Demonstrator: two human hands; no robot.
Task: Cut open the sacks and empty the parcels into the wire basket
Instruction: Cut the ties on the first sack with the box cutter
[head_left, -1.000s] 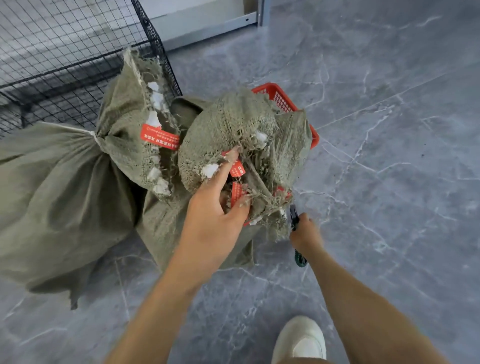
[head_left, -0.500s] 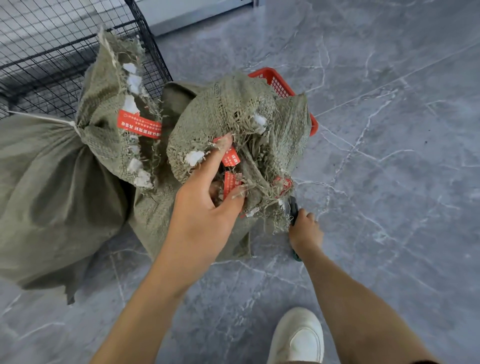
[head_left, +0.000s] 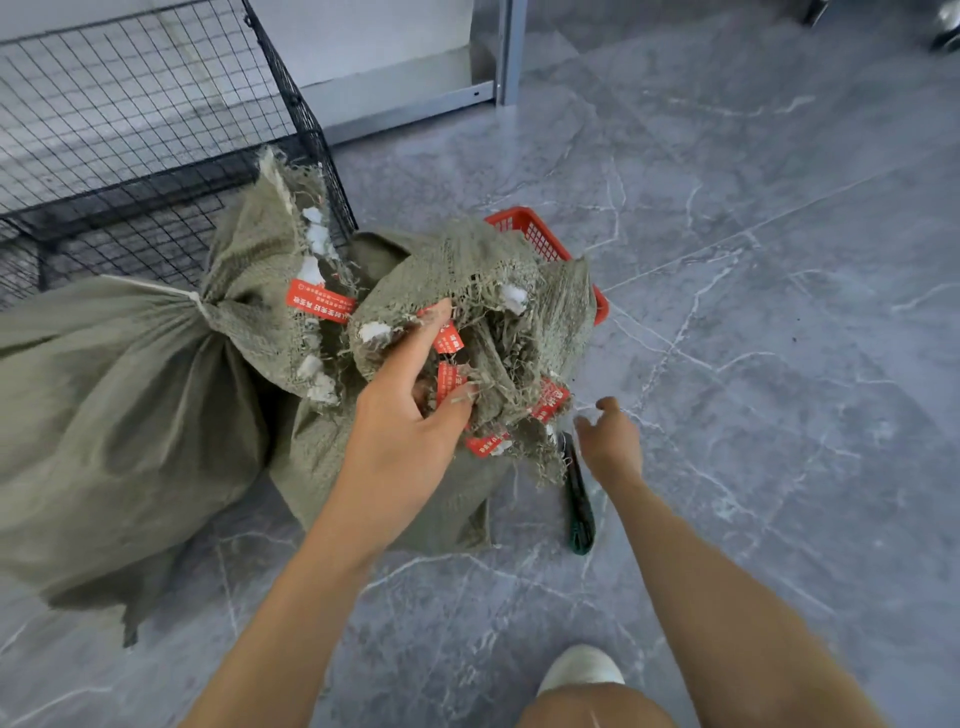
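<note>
Fraying woven sack (head_left: 467, 270); left hand (head_left: 405, 421) gripping

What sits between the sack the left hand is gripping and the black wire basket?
The tied grey-green woven sack lies between them, its frayed neck leaning on the black wire basket corner. The left hand grips the ragged sack top. The right hand is open, beside the dark cutter on the floor.

Grey marble-patterned floor tiles (head_left: 753, 322) with white veins fill the room; a pale wall (head_left: 363, 31) and a grey metal post (head_left: 508, 52) stand behind.
</note>
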